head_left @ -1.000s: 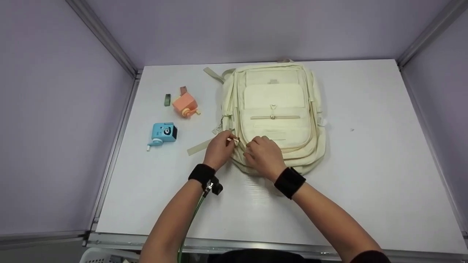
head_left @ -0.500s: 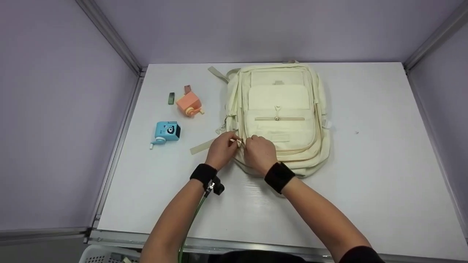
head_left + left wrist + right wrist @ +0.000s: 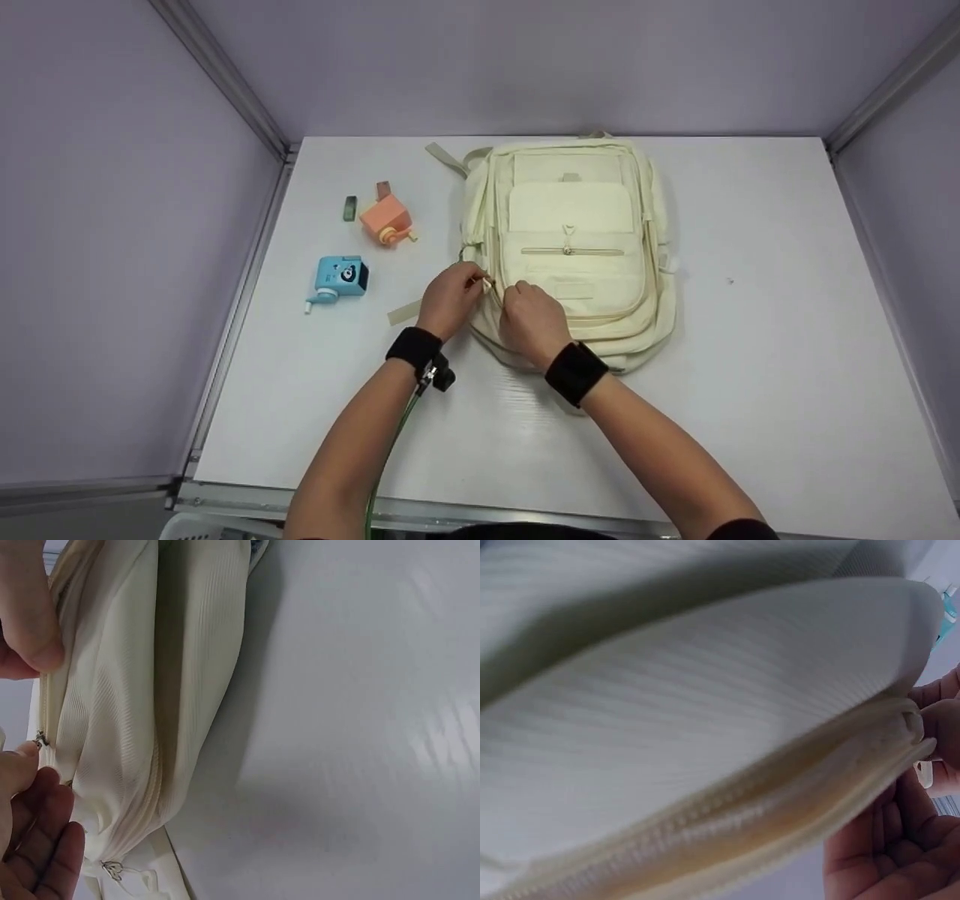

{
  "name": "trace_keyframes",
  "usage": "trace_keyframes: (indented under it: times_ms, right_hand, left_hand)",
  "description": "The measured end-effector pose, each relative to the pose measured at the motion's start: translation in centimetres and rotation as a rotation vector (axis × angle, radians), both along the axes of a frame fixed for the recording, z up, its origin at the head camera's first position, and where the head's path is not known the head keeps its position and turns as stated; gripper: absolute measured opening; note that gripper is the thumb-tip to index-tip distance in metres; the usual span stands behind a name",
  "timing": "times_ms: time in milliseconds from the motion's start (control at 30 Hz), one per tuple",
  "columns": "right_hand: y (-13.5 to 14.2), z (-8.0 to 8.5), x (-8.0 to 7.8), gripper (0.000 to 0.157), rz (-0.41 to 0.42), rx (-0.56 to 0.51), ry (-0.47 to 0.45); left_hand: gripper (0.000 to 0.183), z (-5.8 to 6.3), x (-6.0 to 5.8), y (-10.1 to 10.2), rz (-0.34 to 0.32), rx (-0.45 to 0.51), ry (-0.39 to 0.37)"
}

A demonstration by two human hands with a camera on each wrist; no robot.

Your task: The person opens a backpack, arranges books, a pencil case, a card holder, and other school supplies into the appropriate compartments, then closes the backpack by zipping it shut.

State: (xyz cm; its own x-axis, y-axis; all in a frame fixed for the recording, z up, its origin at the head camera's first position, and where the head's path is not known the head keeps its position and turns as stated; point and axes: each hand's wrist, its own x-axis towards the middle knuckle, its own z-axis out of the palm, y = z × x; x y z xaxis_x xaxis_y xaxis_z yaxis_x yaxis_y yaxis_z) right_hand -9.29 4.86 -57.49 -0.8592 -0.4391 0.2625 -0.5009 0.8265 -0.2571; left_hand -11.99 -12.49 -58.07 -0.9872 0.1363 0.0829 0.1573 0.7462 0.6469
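A cream backpack (image 3: 574, 210) lies front side up on the white table. Low on its left side, my left hand (image 3: 448, 300) pinches the small pull of a zipper (image 3: 40, 739) between thumb and finger. My right hand (image 3: 534, 319) grips the fabric edge beside that zipper, its fingers bent over it. In the left wrist view, the right thumb (image 3: 30, 622) presses on the zipper band a little way from the pull. The right wrist view shows the zipper's parted tape (image 3: 727, 825) running up to the fingers.
A blue hand-crank pencil sharpener (image 3: 341, 277) and an orange one (image 3: 387, 220) stand left of the backpack. Behind them lie a small green block (image 3: 350, 208) and a reddish-brown one (image 3: 383, 190). Loose straps (image 3: 446, 157) stick out leftward. A white basket (image 3: 214, 528) sits below the table's front edge.
My right hand has moved left and taken hold of the fabric edge by the zipper. My left hand has shifted slightly up the backpack's side with the pull. The head view has shifted a little.
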Motion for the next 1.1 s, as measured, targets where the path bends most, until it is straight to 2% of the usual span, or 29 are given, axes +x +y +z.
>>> trace_keyframes:
  times_ms: [167,433,600,833,1100]
  right_hand:
    - [0.3,0.1,0.2,0.014,0.004,-0.01,-0.011]
    - [0.2,0.0,0.8,0.02,0.022,-0.024,-0.006]
    - [0.0,-0.2,1.1,0.019,0.024,-0.036,-0.007]
    - [-0.1,-0.1,1.1,0.021,0.02,-0.036,0.001]
    - [0.8,-0.1,0.4,0.018,0.015,-0.039,-0.037]
  left_hand:
    - [0.008,0.3,-1.7,0.0,0.012,-0.022,0.015]
    - [0.01,0.6,-4.4,-0.2,0.081,-0.025,-0.018]
    - [0.012,0.7,-5.7,-0.4,0.121,-0.011,-0.039]
    - [0.015,0.7,-6.8,-0.4,0.16,0.067,-0.065]
    - [0.017,0.7,-7.6,0.6,0.24,0.229,-0.166]
